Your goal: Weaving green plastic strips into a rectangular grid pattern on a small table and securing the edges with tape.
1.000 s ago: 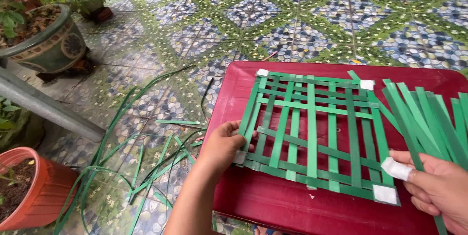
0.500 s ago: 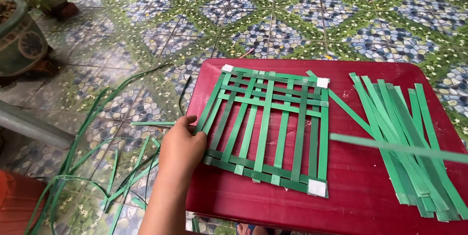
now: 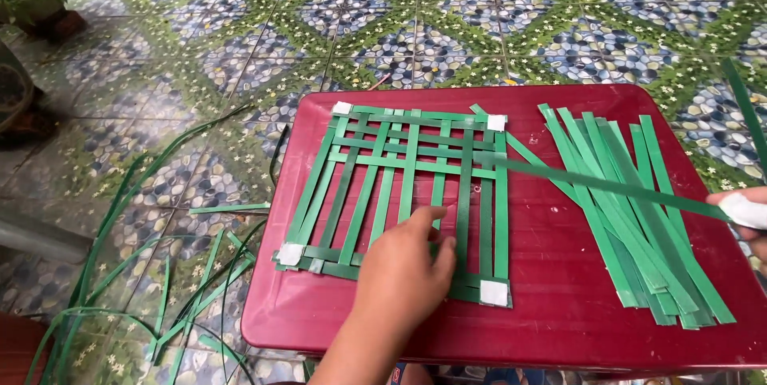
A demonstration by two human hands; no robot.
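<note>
Both hands work: left hand (image 3: 403, 261) presses mat (image 3: 399, 193); right hand (image 3: 747, 213) pinches strip (image 3: 607, 185).

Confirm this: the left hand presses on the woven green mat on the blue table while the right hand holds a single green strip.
The table is red, not blue, as the head view shows. The rest stands: the left hand presses on the woven green mat and the right hand holds a single green strip.
</note>
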